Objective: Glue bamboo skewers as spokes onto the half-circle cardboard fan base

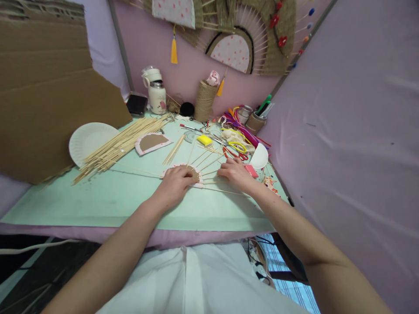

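Note:
My left hand (176,181) lies flat, fingers spread, pressing on a half-round cardboard piece with a pink patterned rim (197,174). Thin bamboo sticks (209,159) fan out from that piece across the green table (108,200). My right hand (234,173) rests just to the right, fingers curled down onto the ends of the fanned sticks; I cannot see whether it pinches one.
A big bundle of bamboo sticks (121,141) lies left beside a white paper plate (87,139) and a cardboard sheet (46,100). Further back: another half-round piece (152,142), twine spool (204,101), bottle (157,92), yellow block (204,139), scissors (236,150), pipe cleaners (244,128), half plate (259,156).

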Motion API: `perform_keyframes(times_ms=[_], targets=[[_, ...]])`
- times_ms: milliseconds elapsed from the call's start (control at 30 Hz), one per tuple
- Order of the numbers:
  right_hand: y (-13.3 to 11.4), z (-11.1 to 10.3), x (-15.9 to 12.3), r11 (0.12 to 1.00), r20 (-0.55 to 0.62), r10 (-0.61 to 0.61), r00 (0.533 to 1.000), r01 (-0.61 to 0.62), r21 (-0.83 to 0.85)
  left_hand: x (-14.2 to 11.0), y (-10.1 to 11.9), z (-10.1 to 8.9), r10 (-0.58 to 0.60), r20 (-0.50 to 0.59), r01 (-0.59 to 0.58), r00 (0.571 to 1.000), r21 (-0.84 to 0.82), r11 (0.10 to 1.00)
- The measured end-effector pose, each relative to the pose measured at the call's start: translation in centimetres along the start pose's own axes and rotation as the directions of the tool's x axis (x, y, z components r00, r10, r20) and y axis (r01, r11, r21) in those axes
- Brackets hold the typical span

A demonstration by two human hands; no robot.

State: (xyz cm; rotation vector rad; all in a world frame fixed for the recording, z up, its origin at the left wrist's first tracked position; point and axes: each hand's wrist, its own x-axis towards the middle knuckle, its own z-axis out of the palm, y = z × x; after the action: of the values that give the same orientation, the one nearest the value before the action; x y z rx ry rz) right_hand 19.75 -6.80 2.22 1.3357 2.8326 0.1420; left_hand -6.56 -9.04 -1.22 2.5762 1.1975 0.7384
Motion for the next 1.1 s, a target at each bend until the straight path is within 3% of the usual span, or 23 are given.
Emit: perform_keyframes(times_ms=[300, 467, 733, 1100], targets=[[0.1, 0.1, 0.0, 1.0, 0.008, 0.0, 1.0, 0.0, -0.023, 0.2, 0.7, -0.7, -0.068, 0.027, 0.069, 0.997, -0.017, 0.997], [0.4, 0.5, -0.1, 1.0, -0.016, -0.011, 1.0, 0.01, -0.024, 2.9, 3.1, -1.4, -0.162, 0.089, 0.155, 0.983, 0.083, 0.984], [0.1, 0.5, -0.2, 0.999, -0.023, 0.035, 0.999, -0.035, -0.015, 9.3, 4.7, 0.6, -0.205, 0.278, 0.137, 0.938, 0.245, 0.96], [-0.2, 0.5, 0.0, 0.996, -0.022, 0.093, 0.995, -0.093, -0.014, 10.2, 4.0, 1.5, -0.195, 0.327, 0.094, 0.925, 0.299, 0.95]])
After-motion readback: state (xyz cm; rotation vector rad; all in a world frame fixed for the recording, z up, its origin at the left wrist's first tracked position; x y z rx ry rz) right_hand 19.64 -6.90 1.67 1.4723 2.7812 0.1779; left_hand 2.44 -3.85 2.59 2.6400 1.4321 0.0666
